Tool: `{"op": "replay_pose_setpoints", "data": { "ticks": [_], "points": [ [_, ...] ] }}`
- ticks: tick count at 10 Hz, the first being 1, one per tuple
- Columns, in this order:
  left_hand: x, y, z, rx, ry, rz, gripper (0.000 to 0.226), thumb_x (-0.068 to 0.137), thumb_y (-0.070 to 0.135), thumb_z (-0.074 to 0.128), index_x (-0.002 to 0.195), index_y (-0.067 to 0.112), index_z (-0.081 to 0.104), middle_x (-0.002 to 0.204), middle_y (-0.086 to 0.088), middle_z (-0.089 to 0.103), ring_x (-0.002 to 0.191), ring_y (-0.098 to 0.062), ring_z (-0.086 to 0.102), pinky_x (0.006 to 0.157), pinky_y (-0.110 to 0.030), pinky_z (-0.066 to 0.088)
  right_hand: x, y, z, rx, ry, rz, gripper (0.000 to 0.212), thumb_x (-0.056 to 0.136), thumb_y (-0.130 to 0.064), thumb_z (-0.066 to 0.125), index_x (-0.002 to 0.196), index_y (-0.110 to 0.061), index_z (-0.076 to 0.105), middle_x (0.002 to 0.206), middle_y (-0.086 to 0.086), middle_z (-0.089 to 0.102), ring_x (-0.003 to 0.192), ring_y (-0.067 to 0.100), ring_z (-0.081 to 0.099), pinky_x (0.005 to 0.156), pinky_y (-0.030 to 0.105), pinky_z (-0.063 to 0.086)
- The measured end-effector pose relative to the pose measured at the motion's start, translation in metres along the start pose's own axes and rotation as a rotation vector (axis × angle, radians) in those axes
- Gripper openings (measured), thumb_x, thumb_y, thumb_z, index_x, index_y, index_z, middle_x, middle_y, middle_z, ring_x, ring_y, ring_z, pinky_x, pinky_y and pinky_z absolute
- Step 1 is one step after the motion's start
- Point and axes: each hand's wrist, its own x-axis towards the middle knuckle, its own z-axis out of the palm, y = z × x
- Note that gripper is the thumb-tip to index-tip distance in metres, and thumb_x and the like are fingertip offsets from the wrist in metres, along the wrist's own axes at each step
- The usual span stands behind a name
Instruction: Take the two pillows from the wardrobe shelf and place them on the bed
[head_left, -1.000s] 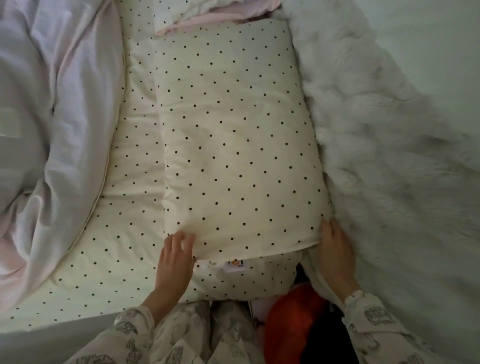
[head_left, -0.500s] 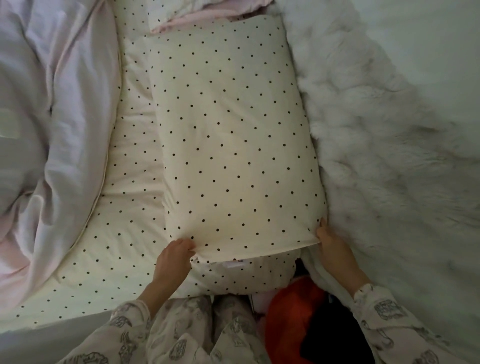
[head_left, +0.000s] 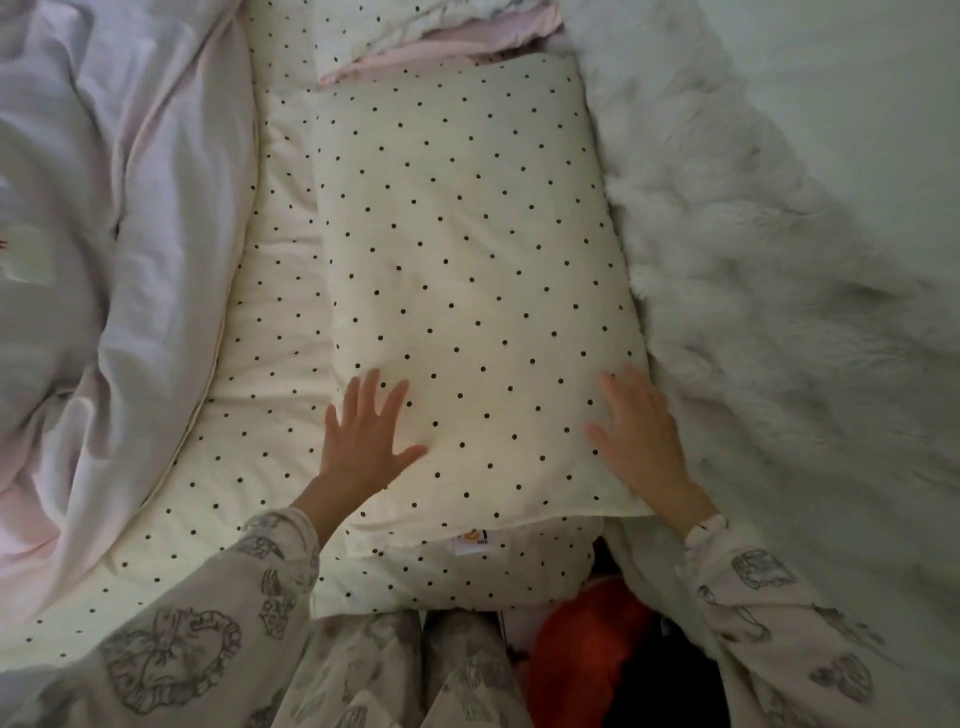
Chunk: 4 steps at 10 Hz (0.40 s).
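A cream pillow with black dots (head_left: 467, 270) lies flat and lengthwise on the bed, on a sheet (head_left: 260, 405) of the same pattern. My left hand (head_left: 363, 436) rests flat on the pillow's near left corner with fingers spread. My right hand (head_left: 641, 436) lies flat on the near right corner, fingers straight. Under the pillow's near edge shows another dotted cushion (head_left: 467, 577), partly hidden; I cannot tell if it is the second pillow. A small label (head_left: 470, 540) pokes out at the near edge.
A crumpled pale pink duvet (head_left: 88, 260) fills the left side. A white furry blanket (head_left: 769, 291) runs along the right. Folded pink bedding (head_left: 441, 36) lies beyond the pillow's far end. Something orange (head_left: 582, 644) and something dark sit near my legs.
Both hands let go of the pillow's near edge and moved up onto its top surface, now lying flat. The pillow stays in the same place on the bed.
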Motion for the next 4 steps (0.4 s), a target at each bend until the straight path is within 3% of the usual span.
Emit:
{"op": "replay_pose_setpoints", "data": {
  "ticks": [1,2,3,4],
  "points": [
    [0.008,0.006,0.01,0.015,-0.06,0.064,0.1,0.075,0.072,0.048,0.146,0.033,-0.011,0.156,-0.009,-0.022,0.143,-0.033,-0.019,0.11,-0.063,0.006,0.02,-0.017,0.012,-0.168,-0.096,-0.064,0.077,0.083,-0.043,0.058,0.146,-0.026,0.016,0.159,0.008,0.0,0.145,0.031,0.004,0.111,0.052,0.025],
    [0.009,0.008,0.021,-0.02,-0.102,0.065,0.101,0.073,0.074,0.046,0.143,0.037,-0.017,0.152,-0.004,-0.031,0.14,-0.031,-0.026,0.11,-0.063,0.0,0.027,-0.029,0.022,-0.214,-0.135,0.006,0.079,0.081,-0.041,0.059,0.144,-0.026,0.014,0.158,0.008,-0.008,0.144,0.034,-0.001,0.108,0.06,0.025],
    [0.011,0.008,0.021,-0.031,-0.141,0.048,0.101,0.072,0.076,0.045,0.141,0.039,-0.02,0.145,0.002,-0.038,0.14,-0.03,-0.029,0.11,-0.063,-0.001,0.026,-0.035,0.019,-0.147,-0.171,0.038,0.069,0.086,-0.037,0.053,0.144,-0.025,0.017,0.158,0.006,-0.01,0.145,0.032,-0.004,0.11,0.06,0.021],
    [0.013,0.009,0.018,-0.04,-0.175,0.042,0.101,0.073,0.074,0.047,0.141,0.039,-0.019,0.15,0.001,-0.034,0.139,-0.029,-0.029,0.11,-0.063,-0.001,0.036,-0.042,-0.012,0.259,-0.196,0.145,0.056,0.091,-0.037,0.051,0.14,-0.019,0.034,0.159,0.003,0.006,0.145,0.024,0.008,0.115,0.045,0.019]
  ]
}}
